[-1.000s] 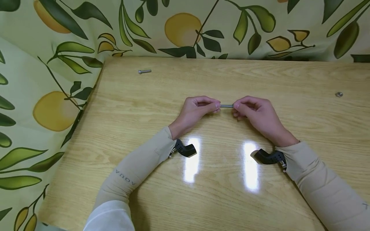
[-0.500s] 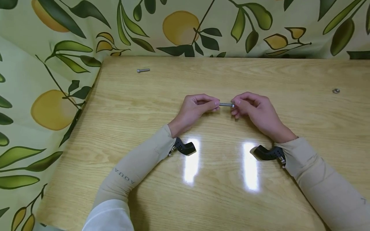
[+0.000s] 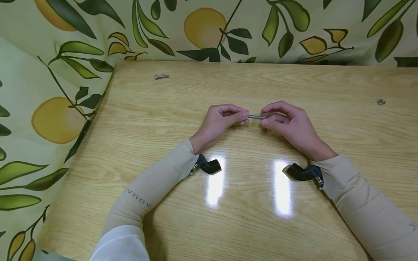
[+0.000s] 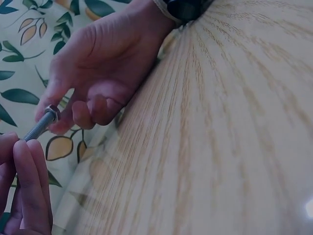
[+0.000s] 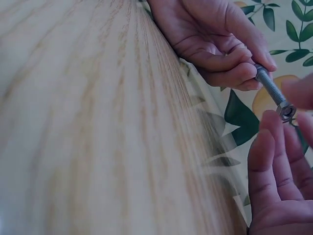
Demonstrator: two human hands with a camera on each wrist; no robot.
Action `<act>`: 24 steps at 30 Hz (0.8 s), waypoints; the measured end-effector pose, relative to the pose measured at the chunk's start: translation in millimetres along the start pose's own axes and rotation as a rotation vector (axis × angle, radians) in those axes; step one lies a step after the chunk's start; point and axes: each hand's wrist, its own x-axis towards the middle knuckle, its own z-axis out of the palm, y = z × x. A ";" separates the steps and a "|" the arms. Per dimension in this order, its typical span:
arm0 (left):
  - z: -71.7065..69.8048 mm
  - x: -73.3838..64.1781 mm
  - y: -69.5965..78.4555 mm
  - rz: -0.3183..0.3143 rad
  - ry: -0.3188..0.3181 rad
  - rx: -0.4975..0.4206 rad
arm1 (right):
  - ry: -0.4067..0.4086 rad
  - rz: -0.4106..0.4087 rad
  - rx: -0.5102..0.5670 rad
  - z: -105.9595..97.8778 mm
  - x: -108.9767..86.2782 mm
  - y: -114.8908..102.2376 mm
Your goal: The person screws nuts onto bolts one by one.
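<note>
My left hand (image 3: 219, 125) pinches a steel bolt (image 3: 255, 116) by its head end, between thumb and fingers. The bolt's threaded shank points right, roughly level above the table. On its far end sits a hex nut (image 5: 286, 112), close to the tip of the thread. Around that nut my right hand (image 3: 292, 127) has its fingers and thumb spread. In the right wrist view its fingertips (image 5: 270, 120) lie right at the nut's underside, while the blurred thumb stands off to the side. The bolt's head is mostly covered by the left fingers.
A second bolt (image 3: 161, 77) lies on the wooden table (image 3: 209, 224) at the back left. Another nut (image 3: 381, 102) is at the right. Patterned cloth (image 3: 150, 32) hangs behind and along the left edge. Each wrist wears a black camera mount (image 3: 209, 165).
The right fingers, earlier closed on the bolt's right end, have parted, and the nut there now shows. The left hand keeps its pinch, nearly still. The head view has shifted slightly.
</note>
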 end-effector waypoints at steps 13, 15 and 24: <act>1.6 1.4 1.4 0.006 -0.001 -0.017 | 0.055 -0.045 -0.043 0.0 1.8 0.7; 1.0 1.2 1.7 0.005 -0.001 -0.020 | 0.045 -0.048 0.011 0.1 1.4 0.4; -0.4 0.0 -0.7 -0.001 -0.001 -0.010 | 0.033 -0.046 -0.082 1.6 0.1 2.4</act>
